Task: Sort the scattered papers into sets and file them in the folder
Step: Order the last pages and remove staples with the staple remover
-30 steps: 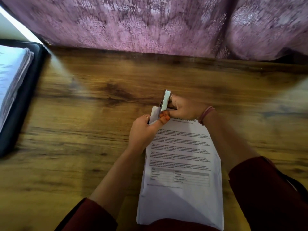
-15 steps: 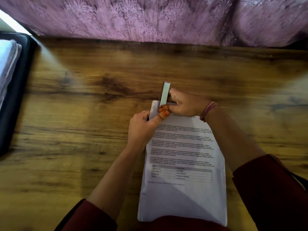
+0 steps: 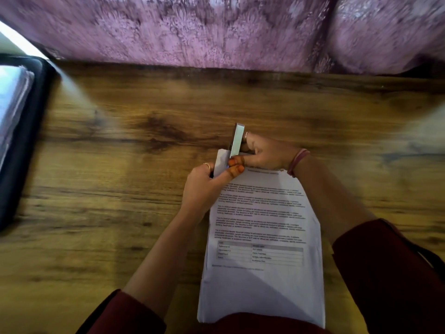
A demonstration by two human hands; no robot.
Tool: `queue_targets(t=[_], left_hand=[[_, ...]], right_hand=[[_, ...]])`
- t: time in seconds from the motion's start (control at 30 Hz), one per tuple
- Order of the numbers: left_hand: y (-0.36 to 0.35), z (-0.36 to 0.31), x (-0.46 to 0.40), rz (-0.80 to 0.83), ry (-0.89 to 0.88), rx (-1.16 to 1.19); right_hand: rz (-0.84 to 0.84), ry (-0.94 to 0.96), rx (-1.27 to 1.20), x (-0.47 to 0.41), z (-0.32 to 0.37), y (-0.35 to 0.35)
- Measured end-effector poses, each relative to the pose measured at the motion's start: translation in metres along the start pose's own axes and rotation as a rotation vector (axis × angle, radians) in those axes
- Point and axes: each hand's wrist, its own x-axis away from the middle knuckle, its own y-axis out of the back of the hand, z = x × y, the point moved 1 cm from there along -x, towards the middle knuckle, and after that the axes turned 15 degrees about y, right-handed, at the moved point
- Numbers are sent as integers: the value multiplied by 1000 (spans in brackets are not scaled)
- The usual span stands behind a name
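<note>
Nearest, a set of printed sheets (image 3: 262, 237) lies on the wooden surface (image 3: 120, 189), its lower edge running under the dark red sleeves at the bottom of the view. Top page shows paragraphs and a small table; how many sheets are in the set cannot be told.

At the set's upper left corner, left hand (image 3: 204, 186) pinches the corner, thumb on top, and the corner is lifted slightly off the surface. Right hand (image 3: 265, 154) is curled round a metal stapler (image 3: 237, 141), which stands nearly on end with its mouth at that corner. Whether it has closed on the paper cannot be told.

Judgement: one set is gathered and is at the fastening step; not yet filed.

Farther left, at the frame edge, a black folder (image 3: 26, 141) lies open, well apart from the hands, with a thick stack of pages (image 3: 12, 104) already in it. Some filing therefore looks done. No loose sheets show elsewhere on the surface, though the view is narrow.

Beyond the far edge hangs a mauve patterned curtain (image 3: 216, 32).

Left: fasten, carry set to folder.
</note>
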Motion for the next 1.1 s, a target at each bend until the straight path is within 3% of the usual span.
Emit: queue_targets(t=[0.17, 0.47, 1.1], left_hand=[[8, 5, -5, 93, 44, -76], [11, 10, 0, 164, 85, 158], [-6, 13, 1, -98, 56, 231]], right_hand=[[35, 0, -132, 2, 10, 4], [20, 20, -135, -1, 11, 1], [-19, 55, -82, -11, -4, -11]])
